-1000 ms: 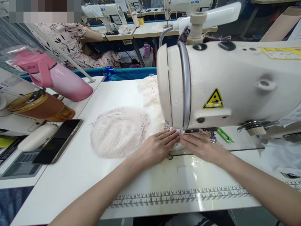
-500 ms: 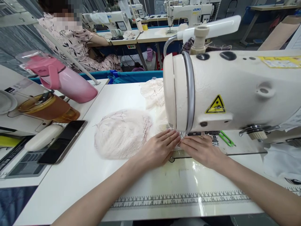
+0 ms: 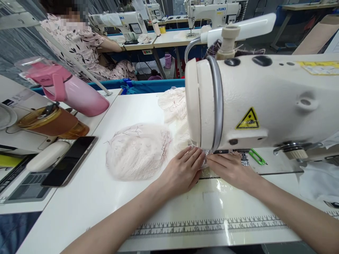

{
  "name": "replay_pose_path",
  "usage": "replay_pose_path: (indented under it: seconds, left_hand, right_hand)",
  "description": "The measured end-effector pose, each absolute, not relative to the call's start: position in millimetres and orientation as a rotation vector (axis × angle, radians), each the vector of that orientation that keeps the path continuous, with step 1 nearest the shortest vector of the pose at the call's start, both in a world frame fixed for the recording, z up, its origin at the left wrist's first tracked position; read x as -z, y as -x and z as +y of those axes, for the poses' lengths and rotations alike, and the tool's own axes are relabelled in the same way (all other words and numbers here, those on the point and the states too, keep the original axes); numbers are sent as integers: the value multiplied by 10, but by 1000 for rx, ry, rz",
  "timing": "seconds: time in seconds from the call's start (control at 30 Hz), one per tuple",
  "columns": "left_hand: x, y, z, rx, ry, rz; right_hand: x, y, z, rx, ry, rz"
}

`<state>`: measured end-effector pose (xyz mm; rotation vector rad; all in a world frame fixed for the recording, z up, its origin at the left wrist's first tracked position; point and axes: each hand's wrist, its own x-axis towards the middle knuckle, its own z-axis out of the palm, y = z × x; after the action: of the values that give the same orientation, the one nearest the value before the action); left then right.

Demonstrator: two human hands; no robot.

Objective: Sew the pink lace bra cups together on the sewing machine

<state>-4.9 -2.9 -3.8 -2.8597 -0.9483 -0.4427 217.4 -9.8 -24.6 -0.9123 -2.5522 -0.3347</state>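
Two hands press lace under a sewing machine

A pink bottle and a phone sit far left on the white surface. The pale lace cloth lies in the middle. The left hand and right hand lie flat, fingertips almost together, pinning its edge below the sewing machine.

A pink flask lies tilted at the left of the white table, beside an amber bottle and a dark phone. A printed ruler runs along the table's near edge. Behind, a person in a floral top sits at another workstation.
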Motion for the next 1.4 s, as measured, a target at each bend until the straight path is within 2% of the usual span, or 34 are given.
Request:
replay_pose_path:
  seconds: [0.67, 0.73, 0.93, 1.3, 1.4]
  left_hand:
    - [37, -51, -126, 446, 2750, -1041]
    - [33, -56, -125, 453, 2743, -1052]
    - [34, -68, -96, 485, 2713, -1061]
    - [82, -46, -15, 586, 2709, -933]
    - [58, -36, 1, 615, 2743, -829]
  right_hand:
    - [37, -2184, -94, 818, 1029, -2412]
    - [47, -2198, -88, 780, 1032, -2431]
    - [70, -2242, -45, 396, 1049, -2480]
    - [24, -2226, -35, 193, 1054, -2477]
    - [53, -2229, -35, 241, 1037, -2507]
